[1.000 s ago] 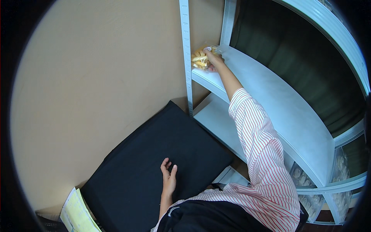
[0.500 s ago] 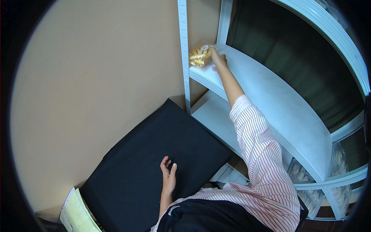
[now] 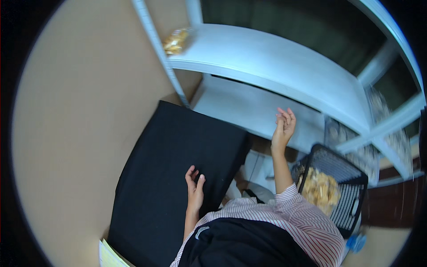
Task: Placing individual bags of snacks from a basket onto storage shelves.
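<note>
My right hand is raised in front of the white shelf unit, fingers apart and slightly curled, with nothing in it. Over the black-covered table my left hand hovers, palm partly turned inward and fingers loosely spread, also holding nothing. A clear plastic bag of yellow stick-shaped snacks stands at the left end of the upper shelf, against the upright post. Nearest my right forearm is a black plastic basket holding bagged pale-yellow snacks.
Below the upper shelf runs a lower white shelf. Clear packs sit on shelving at the right. A slotted metal post rises by the beige wall. Yellow papers lie at the lower left, and a blue object is beside the basket.
My right hand has let go of the snack bag on the upper shelf and drawn back toward me. The view has swung right, bringing the black basket into sight. My left hand stays much the same.
</note>
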Tool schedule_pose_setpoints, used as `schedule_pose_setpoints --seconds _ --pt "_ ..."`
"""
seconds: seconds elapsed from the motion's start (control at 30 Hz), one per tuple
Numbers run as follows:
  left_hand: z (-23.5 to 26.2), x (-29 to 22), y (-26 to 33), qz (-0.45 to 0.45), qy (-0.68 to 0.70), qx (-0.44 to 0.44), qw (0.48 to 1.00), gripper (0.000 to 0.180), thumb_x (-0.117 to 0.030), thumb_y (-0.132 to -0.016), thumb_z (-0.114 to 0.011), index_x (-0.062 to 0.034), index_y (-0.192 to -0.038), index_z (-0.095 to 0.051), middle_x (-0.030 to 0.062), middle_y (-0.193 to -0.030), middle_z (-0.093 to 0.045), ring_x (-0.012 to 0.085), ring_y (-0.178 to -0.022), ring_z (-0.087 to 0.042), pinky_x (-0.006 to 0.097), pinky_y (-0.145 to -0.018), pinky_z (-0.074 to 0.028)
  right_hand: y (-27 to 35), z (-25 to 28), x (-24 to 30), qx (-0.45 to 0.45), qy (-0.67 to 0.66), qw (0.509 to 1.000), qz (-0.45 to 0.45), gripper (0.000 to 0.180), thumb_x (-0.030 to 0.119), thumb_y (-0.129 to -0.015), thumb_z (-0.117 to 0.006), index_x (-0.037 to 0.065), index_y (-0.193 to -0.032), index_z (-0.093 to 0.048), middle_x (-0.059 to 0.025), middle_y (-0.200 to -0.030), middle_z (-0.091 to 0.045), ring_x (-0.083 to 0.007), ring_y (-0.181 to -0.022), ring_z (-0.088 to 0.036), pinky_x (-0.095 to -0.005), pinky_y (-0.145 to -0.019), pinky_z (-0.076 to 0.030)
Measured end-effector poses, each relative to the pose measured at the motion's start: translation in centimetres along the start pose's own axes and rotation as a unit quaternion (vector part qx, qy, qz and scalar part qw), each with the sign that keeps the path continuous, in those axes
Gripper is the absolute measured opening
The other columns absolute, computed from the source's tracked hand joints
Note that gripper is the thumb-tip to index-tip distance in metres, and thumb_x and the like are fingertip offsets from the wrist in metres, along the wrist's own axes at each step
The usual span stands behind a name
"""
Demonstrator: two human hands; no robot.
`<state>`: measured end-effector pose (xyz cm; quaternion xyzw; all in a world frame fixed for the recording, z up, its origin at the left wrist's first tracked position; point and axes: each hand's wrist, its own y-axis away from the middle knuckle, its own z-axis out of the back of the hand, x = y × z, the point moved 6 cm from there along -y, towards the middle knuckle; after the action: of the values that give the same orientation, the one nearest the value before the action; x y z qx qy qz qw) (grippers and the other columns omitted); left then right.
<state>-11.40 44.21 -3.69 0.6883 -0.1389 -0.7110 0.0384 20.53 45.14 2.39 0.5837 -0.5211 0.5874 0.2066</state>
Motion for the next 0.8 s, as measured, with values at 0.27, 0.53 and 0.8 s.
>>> schedule_pose_setpoints --seconds 0.27,0.53,0.8 --pt "-9.1 0.5 1.7 -0.043 0.021 0.260 0.964 0.012 -0.008 -0.082 -0.051 -0.0006 -0.074 -0.056 0.0103 -0.115 -0.045 0.0148 -0.097 -0.047 0.026 -0.081 -0.038 3.8 24.8 2.5 -0.238 0.155 0.959 0.023 0.007 0.007 -0.074 -0.063 0.002 -0.078 -0.064 -0.0084 -0.100 -0.046 -0.0148 -0.093 -0.049 -0.0207 -0.070 -0.043" --pt "-15.4 1.3 5.8 -0.113 0.015 0.359 0.926 0.023 0.012 -0.067 -0.060 -0.0039 -0.080 -0.048 0.0101 -0.120 -0.037 0.0220 -0.111 -0.043 0.034 -0.090 -0.039 16.3 47.1 -3.5 -0.430 0.214 0.871 -0.106 0.042 0.000 -0.060 -0.071 -0.002 -0.098 -0.054 -0.0116 -0.091 -0.055 -0.0158 -0.082 -0.054 -0.0243 -0.071 -0.044" --pt "-18.1 2.3 7.2 0.016 -0.009 0.315 0.949 0.033 0.002 -0.076 -0.056 -0.0037 -0.104 -0.040 0.0137 -0.126 -0.032 0.0186 -0.105 -0.047 0.023 -0.062 -0.048 21.2 51.0 -13.0 -0.272 0.399 0.711 -0.510 0.073 0.025 -0.054 -0.072 -0.007 -0.112 -0.041 -0.0200 -0.112 -0.046 -0.0288 -0.107 -0.043 -0.0333 -0.088 -0.037"
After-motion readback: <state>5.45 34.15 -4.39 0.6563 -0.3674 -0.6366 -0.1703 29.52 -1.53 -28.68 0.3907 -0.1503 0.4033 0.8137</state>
